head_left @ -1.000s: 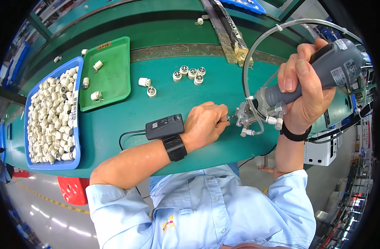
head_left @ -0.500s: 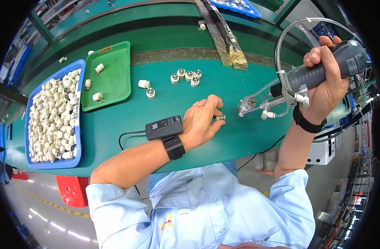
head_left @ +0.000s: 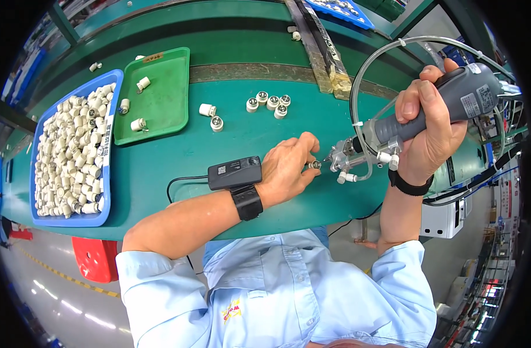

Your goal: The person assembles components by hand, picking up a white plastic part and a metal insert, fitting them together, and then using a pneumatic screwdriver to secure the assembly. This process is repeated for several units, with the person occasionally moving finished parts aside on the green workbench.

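My left hand (head_left: pixel 284 169) rests on the green bench, thumb and fingers pinching a small white cylindrical lamp holder (head_left: pixel 315 165) with its metal end showing. Wrapped around the grey grip of a power screwdriver (head_left: pixel 471 95) is my right hand (head_left: pixel 429 119). A clear hose loops over the tool. Its metal nose (head_left: pixel 337 156) points left, with the thin tip very close to the pinched lamp holder; whether they touch I cannot tell. Beyond my left hand, several lamp holders (head_left: pixel 272 103) stand grouped upright, metal ends up.
At left, a blue tray (head_left: pixel 107 197) is heaped with white lamp holders. Beside it, a green tray (head_left: pixel 161 107) carries a few. Two more pieces (head_left: pixel 212 116) sit nearby on the bench. A taped bar (head_left: pixel 335 75) lies at the back. A red stool (head_left: pixel 94 261) stands below.
My right hand has brought the screwdriver leftward, so its tip is now close to the lamp holder. My left hand keeps its pinch. The whole view has shifted slightly.
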`<state>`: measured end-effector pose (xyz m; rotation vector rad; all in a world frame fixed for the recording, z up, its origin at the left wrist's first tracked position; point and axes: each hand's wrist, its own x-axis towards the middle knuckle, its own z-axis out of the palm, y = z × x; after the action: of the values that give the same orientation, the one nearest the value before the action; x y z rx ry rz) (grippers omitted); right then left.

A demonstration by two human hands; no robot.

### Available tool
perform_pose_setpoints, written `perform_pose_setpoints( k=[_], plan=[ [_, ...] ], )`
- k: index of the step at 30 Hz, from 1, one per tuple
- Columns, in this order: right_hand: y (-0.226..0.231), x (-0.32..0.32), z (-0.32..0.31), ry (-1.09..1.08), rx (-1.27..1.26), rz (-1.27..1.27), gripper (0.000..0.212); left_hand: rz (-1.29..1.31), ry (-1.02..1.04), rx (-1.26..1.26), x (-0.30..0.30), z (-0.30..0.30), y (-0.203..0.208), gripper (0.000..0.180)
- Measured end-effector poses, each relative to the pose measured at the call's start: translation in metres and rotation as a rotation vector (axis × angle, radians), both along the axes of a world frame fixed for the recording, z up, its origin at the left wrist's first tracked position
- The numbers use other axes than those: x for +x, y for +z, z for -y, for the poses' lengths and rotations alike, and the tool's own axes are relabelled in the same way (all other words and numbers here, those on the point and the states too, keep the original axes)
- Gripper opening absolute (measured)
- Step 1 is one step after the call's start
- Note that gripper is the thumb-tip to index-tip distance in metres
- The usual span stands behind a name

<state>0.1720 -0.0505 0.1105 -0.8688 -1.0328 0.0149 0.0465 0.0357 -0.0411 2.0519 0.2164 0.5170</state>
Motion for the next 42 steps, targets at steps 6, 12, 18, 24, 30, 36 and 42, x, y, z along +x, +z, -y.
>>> perform_pose_setpoints(
  k=[6, 12, 18, 24, 30, 36, 42],
  plan=[
    [-0.003, -0.001, -0.001, 0.001, -0.03, 0.014, 0.047, 0.022, -0.001, 0.028, -0.001, 0.0, -0.002, 0.04],
    [-0.005, 0.003, -0.001, 0.117, -0.052, 0.096, 0.044, 0.002, -0.005, 0.011, -0.001, 0.0, 0.0, 0.04],
    [-0.009, 0.003, -0.006, 0.413, -0.031, 0.055, 0.051, 0.029, 0.007, -0.006, 0.0, 0.0, -0.001, 0.041],
    [-0.011, 0.008, -0.009, 0.639, -0.063, 0.183, 0.048, -0.026, 0.01, 0.012, -0.001, 0.001, 0.006, 0.041],
    [0.01, 0.039, 0.01, 0.529, 0.027, 0.076, 0.045, 0.051, 0.019, 0.105, -0.005, 0.0, 0.005, 0.033],
    [0.051, 0.096, 0.063, 0.261, 0.073, 0.143, 0.044, 0.054, 0.043, 0.538, -0.004, -0.021, 0.011, 0.028],
    [0.043, 0.131, 0.096, 0.068, -0.102, 0.19, 0.048, 0.134, 0.209, 0.905, 0.002, -0.053, 0.029, 0.031]
  ],
)
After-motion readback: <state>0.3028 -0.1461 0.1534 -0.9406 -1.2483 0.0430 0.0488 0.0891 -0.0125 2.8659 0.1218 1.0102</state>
